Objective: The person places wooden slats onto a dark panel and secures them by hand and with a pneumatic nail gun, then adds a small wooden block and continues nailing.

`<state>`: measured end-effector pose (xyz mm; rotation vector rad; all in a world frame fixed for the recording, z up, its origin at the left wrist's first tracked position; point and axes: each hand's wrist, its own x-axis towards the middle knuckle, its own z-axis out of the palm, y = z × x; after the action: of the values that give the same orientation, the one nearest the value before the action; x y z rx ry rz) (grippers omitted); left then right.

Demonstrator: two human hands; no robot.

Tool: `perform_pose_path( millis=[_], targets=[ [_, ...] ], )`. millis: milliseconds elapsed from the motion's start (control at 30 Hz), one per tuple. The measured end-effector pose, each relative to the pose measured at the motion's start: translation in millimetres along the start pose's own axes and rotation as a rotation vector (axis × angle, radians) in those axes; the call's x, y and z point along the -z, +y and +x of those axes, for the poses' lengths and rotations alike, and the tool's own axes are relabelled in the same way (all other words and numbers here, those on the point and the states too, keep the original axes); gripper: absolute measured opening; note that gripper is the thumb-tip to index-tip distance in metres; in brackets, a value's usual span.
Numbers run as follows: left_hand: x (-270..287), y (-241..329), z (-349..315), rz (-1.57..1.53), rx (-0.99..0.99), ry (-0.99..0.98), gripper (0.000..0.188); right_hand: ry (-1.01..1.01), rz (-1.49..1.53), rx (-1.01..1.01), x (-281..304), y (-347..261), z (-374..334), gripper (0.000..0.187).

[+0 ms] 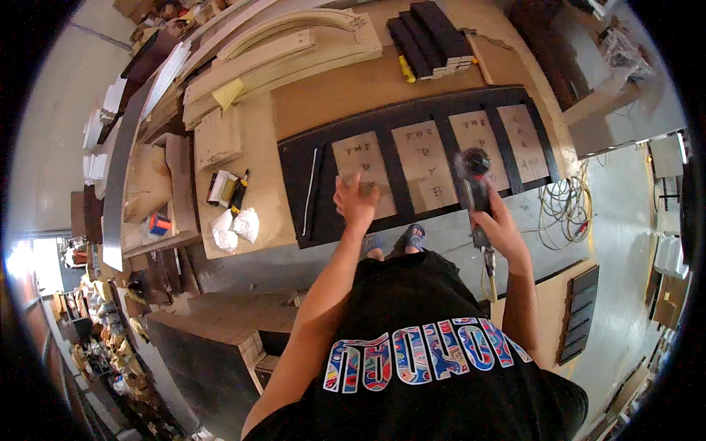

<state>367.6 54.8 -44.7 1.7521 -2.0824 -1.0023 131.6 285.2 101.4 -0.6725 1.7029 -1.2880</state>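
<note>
Workshop clutter rings a brown counter [331, 92] carrying a black frame [397, 117] with 4 tan panels. Left hand [356, 200] lies spread on the frame's near rail. Right hand [498, 224] grips a power sander [474, 176], its head blurred over the frame.

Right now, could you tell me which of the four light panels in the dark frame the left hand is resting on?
The left hand rests on the leftmost panel, at the frame's wide dark end; the other three lie toward the power tool.
</note>
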Motion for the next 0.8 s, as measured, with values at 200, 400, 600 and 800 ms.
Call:
perform_pose_path(
  millis=[200, 400, 600, 800],
  targets=[
    [26, -49, 11, -0.294, -0.196, 0.074, 0.058, 0.156, -0.951, 0.275, -32, 23, 93, 0.088],
    [101, -46, 9, 0.305, -0.166, 0.413, 0.072, 0.228, -1.242, 0.065, -50, 44, 164, 0.092],
    [114, -63, 56, 0.369, -0.03, 0.201, 0.074, 0.515, -1.181, 0.24, -74, 70, 166, 0.072],
    [136, -54, 97, -0.175, 0.01, -0.073, 0.055, 0.241, -0.664, 0.489, -162, 52, 113, 0.052]
  ],
)
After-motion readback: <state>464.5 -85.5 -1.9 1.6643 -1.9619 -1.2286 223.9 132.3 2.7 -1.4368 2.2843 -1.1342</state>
